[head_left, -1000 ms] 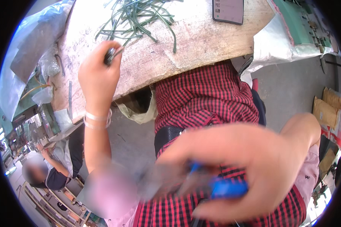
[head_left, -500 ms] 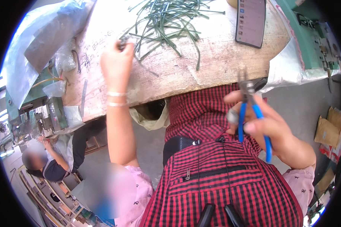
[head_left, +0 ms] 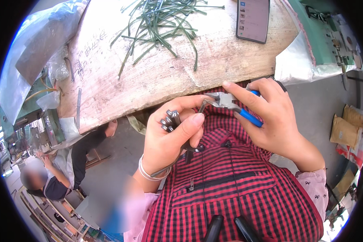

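In front of my checked apron, near the table's front edge, both hands come together. My left hand [head_left: 165, 137] is closed around a bunch of small dark pieces with shiny ends [head_left: 174, 119]. One thin, short dark piece [head_left: 202, 107] sticks up between its thumb and forefinger. My right hand [head_left: 272, 115] grips pliers with blue handles [head_left: 226, 100], forefinger stretched along them. The pliers' jaws point left and meet the tip of that thin piece; whether they clamp it I cannot tell. A loose heap of dark green strips [head_left: 161, 28] lies on the tabletop beyond.
The worn wooden table [head_left: 213, 64] carries a phone [head_left: 252, 22] at its far right. Plastic bags [head_left: 40, 56] and a green machine [head_left: 36, 125] stand at the left. Another person [head_left: 58, 183] sits at lower left. Brown packages [head_left: 345, 131] lie on the right.
My left hand has come back from beside the green strips toward my body. My right hand has moved the pliers leftward, and their jaws now meet the piece in my left hand.
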